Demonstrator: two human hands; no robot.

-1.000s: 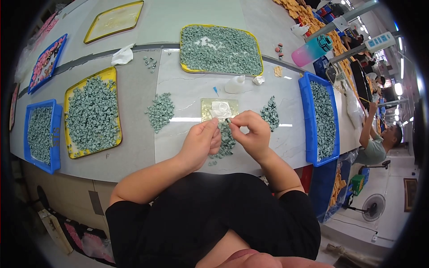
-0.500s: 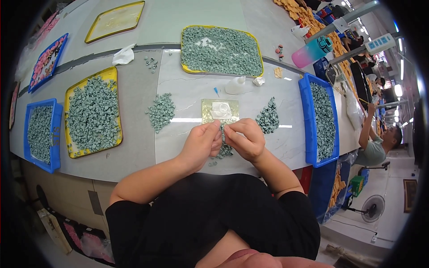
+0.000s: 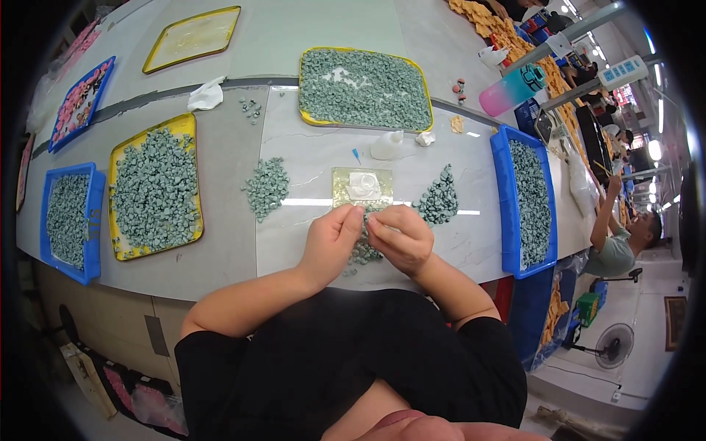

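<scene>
Close together at the middle of the table's near side, my left hand [image 3: 332,239] and my right hand [image 3: 402,237] are both closed, thumbs pinched against the fingers. What sits between their fingertips is too small and covered to make out. Partly hidden under the hands lies a pile of small grey-green pieces [image 3: 364,253]. Just beyond the fingertips is a yellowish square plate [image 3: 341,192] with a white clear-looking patch [image 3: 364,185] on it. One loose heap of green pieces [image 3: 267,188] lies left of my hands, another heap [image 3: 439,197] to the right.
A white squeeze bottle [image 3: 387,145] and a blue nozzle tip [image 3: 357,155] lie beyond the plate. Yellow-rimmed trays of green pieces [image 3: 366,88] [image 3: 156,189] stand behind and left. Blue bins [image 3: 93,228] [image 3: 507,198] flank the table. A person [image 3: 618,246] is at the right.
My right hand's fingers have curled and shifted slightly, and my left hand has turned a little. Both hands stay together in the same place. The whole view has dipped slightly.
</scene>
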